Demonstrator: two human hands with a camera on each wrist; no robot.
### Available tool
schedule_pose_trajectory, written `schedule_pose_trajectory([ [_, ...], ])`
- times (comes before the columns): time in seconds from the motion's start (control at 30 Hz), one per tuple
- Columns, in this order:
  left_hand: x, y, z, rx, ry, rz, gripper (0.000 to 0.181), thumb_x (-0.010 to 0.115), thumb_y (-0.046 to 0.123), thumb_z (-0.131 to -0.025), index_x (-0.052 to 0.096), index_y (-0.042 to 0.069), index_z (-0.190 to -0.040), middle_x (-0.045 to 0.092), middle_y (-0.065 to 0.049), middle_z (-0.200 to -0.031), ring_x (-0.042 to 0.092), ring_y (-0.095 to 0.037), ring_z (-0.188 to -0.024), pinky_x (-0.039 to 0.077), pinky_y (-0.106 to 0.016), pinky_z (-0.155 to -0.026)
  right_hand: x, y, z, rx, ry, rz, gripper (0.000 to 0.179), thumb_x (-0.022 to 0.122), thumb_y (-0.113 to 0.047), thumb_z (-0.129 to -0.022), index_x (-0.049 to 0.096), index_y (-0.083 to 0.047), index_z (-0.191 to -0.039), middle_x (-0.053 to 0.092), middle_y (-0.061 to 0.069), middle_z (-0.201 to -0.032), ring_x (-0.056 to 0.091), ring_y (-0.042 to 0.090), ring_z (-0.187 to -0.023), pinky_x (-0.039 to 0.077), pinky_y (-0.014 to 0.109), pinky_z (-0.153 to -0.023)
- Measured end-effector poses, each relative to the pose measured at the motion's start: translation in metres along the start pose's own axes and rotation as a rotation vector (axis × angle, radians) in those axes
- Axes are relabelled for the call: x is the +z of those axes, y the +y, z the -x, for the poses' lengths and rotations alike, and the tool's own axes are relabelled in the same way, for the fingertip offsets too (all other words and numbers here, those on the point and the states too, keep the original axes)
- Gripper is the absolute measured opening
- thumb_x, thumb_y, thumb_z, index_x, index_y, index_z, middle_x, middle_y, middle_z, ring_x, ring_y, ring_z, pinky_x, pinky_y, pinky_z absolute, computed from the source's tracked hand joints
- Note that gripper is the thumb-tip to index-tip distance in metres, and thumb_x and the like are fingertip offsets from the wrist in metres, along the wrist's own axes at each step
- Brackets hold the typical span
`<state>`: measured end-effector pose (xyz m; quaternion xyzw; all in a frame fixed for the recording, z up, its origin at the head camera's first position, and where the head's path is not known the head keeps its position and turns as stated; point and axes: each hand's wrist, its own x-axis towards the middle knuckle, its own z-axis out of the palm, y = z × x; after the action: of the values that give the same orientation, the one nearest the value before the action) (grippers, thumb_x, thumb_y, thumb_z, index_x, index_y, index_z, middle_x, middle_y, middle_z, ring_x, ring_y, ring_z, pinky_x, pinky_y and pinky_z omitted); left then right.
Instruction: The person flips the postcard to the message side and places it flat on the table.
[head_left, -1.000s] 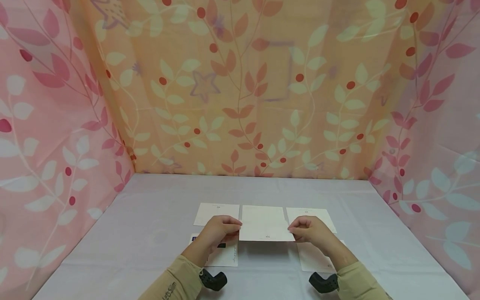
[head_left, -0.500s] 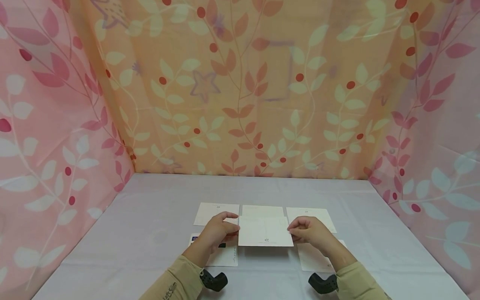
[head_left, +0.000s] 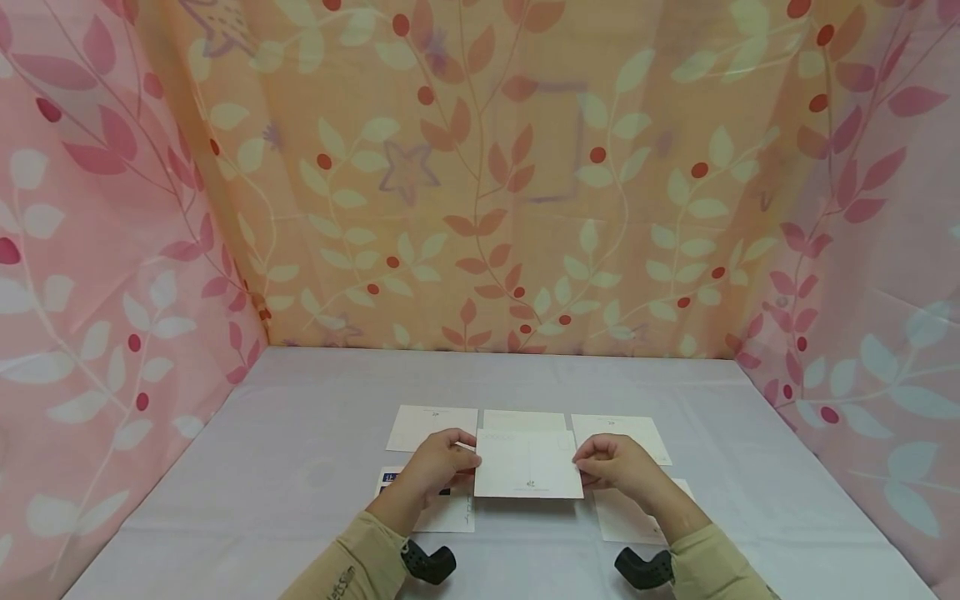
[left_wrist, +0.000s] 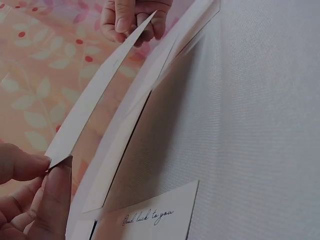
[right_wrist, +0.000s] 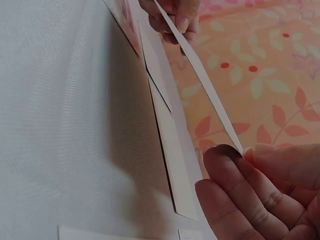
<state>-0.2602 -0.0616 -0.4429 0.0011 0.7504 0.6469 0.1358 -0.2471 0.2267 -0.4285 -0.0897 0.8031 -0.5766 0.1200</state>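
Observation:
A white postcard point(head_left: 528, 465) with a faint centre line and a small mark near its lower edge is held above the table between both hands. The left hand point(head_left: 433, 468) pinches its left edge between thumb and fingers. On the opposite edge, the right hand point(head_left: 621, 468) pinches it the same way. Both wrist views show the postcard point(left_wrist: 95, 100) edge-on, raised over the cloth with a shadow below. Under the left hand lies a card point(left_wrist: 150, 216) reading "Good luck to you". Beneath the right hand is another pale card point(head_left: 626, 518), partly covered by that hand.
Behind the held postcard, a back row shows a left card point(head_left: 420, 423), a middle card point(head_left: 523, 419) partly hidden, and a right card point(head_left: 633, 433). A white cloth covers the table point(head_left: 337, 379). Patterned curtains point(head_left: 480, 183) enclose the back and sides.
The held postcard has come nearer to the person and its face now shows more fully. The middle back card, earlier covered, has come into view behind it. Both hands keep their pinch.

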Motion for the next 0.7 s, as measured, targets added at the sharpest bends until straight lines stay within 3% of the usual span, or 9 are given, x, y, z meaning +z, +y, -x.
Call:
schedule_pose_trajectory([
  [0.37,0.0029,-0.0015,0.0030,-0.016,-0.026,-0.030,0.028,0.065,0.002,-0.080,0.056,0.006,-0.107,0.062,-0.007,-0.080,0.058,-0.016,-0.063,0.051,-0.026,-0.058,0.0014,-0.0001,-0.0014,0.026,0.039,0.008,0.009,0.061,-0.002,-0.084,0.052,-0.005,-0.082,0.066,0.011,-0.073,0.064,0.023,-0.068,0.054,0.039,-0.064],
  [0.7,0.0069,-0.0046,0.0053,0.001,-0.024,-0.044,0.037,0.066,0.000,-0.079,0.054,0.006,-0.114,0.059,-0.007,-0.079,0.055,-0.015,-0.059,0.052,-0.026,-0.057,0.0031,0.0009,-0.0012,0.092,0.101,0.014,0.017,0.062,0.000,-0.082,0.051,0.006,-0.092,0.065,0.010,-0.072,0.062,0.021,-0.064,0.055,0.037,-0.061],
])
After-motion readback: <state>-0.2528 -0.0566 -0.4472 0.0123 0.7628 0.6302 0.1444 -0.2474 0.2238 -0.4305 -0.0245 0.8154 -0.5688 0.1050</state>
